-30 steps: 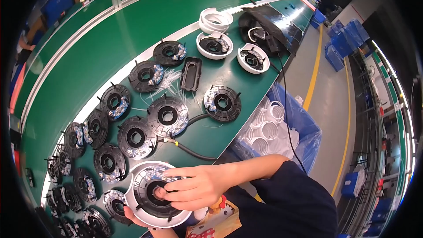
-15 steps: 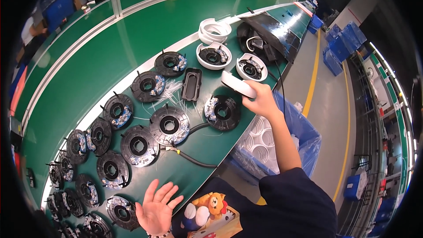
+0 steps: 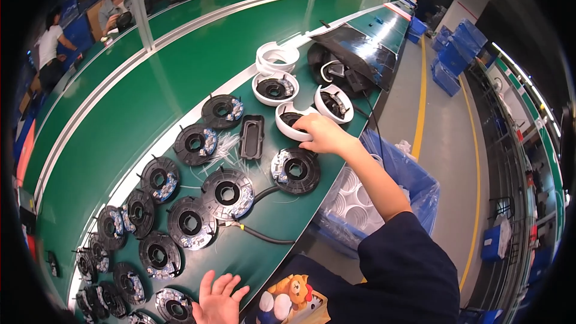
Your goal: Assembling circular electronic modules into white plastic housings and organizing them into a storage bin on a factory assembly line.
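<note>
Gripping a white cup at its 4 o'clock edge with the right hand, curling fingers over the rim toward the black core inside. Placing the cup so over the far half of a green bench; unable to tell whether fully resting on it. Counting all directions below from this cup.

Seeing a second cup just beside it at 11 o'clock, and a third cup at 2, too close to tell touching from apart. Past these, finding stacked white rings between 11 and 12, and a black case at 1.

At 6 o'clock, noting a black disc with a pale circuit board, lying just beside the right hand. Toward 8, meeting a black tray, then a scatter of white ties. From 7 round to 9, passing many more discs, crowding and overlapping farther out. Between 6 and 7, spotting a dark cable.

Holding the left hand wide at 7 o'clock, fingers apart, well away from the cup and near a disc.

Off the bench, finding a blue bin of white hoops at 4, a yellow line at 3, blue crates at 2, and, far off at 10, a person in grey.
</note>
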The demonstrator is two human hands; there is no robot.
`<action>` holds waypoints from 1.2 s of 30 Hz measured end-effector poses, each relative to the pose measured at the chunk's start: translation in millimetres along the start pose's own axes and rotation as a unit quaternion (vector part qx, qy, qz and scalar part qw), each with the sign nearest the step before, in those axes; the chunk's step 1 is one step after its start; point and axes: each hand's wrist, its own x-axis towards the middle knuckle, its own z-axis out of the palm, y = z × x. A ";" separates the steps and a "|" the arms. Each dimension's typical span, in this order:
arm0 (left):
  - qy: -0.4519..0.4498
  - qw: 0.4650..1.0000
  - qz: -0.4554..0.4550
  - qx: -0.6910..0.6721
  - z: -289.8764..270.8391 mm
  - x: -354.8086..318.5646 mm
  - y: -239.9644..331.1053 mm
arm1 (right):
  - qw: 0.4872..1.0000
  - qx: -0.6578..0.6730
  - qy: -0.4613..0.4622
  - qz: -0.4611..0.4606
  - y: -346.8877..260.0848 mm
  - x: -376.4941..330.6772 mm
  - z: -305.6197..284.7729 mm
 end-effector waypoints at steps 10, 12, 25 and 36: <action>0.054 0.998 -0.035 -0.014 -5.0 7.5 2.8 | 0.986 0.160 -0.053 0.020 21.7 107.3 -68.9; 0.053 0.998 -0.022 -0.017 -4.1 11.7 5.0 | 0.998 0.009 0.067 0.019 46.4 162.2 -46.9; 0.184 0.983 0.018 -0.016 -3.8 -8.2 6.8 | 0.963 -0.071 0.158 0.207 120.9 208.9 30.5; 0.095 0.991 0.090 0.015 -10.2 -8.6 14.9 | 0.920 -0.054 0.370 -0.121 -46.4 66.6 -44.3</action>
